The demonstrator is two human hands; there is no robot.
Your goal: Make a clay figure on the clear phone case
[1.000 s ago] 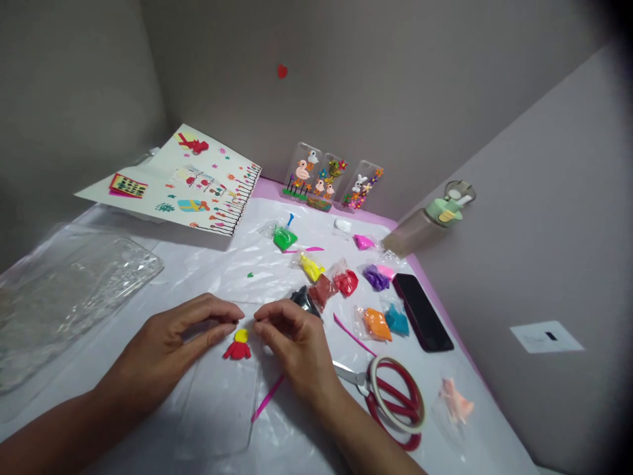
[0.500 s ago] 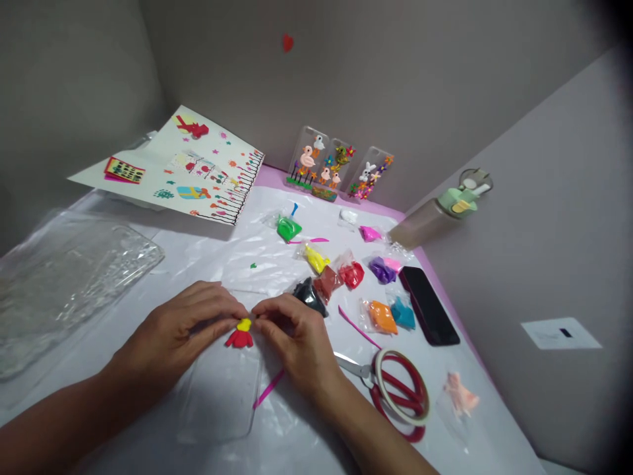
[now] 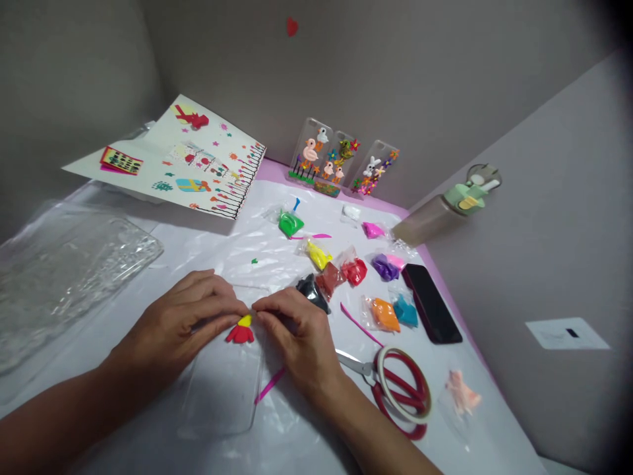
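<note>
A clear phone case (image 3: 222, 389) lies flat on the white-covered table under my hands. On its upper part sits a small red clay piece (image 3: 241, 334) with several lobes, topped by yellow clay (image 3: 246, 320). My left hand (image 3: 198, 310) pinches the yellow clay from the left, thumb and forefinger together. From the right, my right hand (image 3: 299, 333) is closed in a pinch at the yellow clay's upper edge; its fingertips partly hide the contact. A pink modelling tool (image 3: 270, 386) lies beside the case, below my right hand.
Red-handled scissors (image 3: 366, 369) and a roll of tape (image 3: 380, 376) lie right. Bagged clay, such as orange (image 3: 386, 315) and black (image 3: 312, 295), spreads behind my right hand. A phone (image 3: 432, 303), a bottle (image 3: 430, 214) and decorated cases (image 3: 310, 152) stand or lie farther back.
The yellow clay now looks more pointed, like a slanted triangle, above the red piece. Both hands stay pinched at it, with only small finger movement. The camera view has shifted slightly.
</note>
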